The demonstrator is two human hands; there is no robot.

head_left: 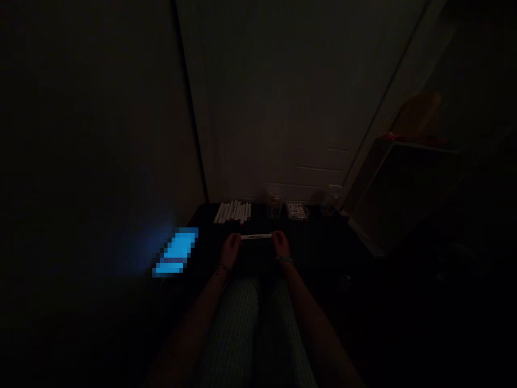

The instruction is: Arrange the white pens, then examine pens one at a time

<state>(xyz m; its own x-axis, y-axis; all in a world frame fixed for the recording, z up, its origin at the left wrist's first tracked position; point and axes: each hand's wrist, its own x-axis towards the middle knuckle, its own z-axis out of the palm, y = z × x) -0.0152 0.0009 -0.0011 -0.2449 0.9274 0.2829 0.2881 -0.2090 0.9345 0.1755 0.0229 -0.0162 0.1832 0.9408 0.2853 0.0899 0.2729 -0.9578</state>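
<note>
A white marker pen (257, 236) with dark print is held level above the dark table. My left hand (231, 250) pinches its left end, and my right hand (281, 246) pinches the right end. Just beyond, a row of similar white markers (233, 212) lies side by side at the table's back edge. The scene is very dim, so the finger details and the pen's print are hard to read.
A glowing blue, pixelated screen (177, 252) is at the left. Along the back stand a clear container (275, 205), a small printed box (297, 210) and another clear container (332, 200). A wall rises behind; a shelf unit (404, 188) stands right.
</note>
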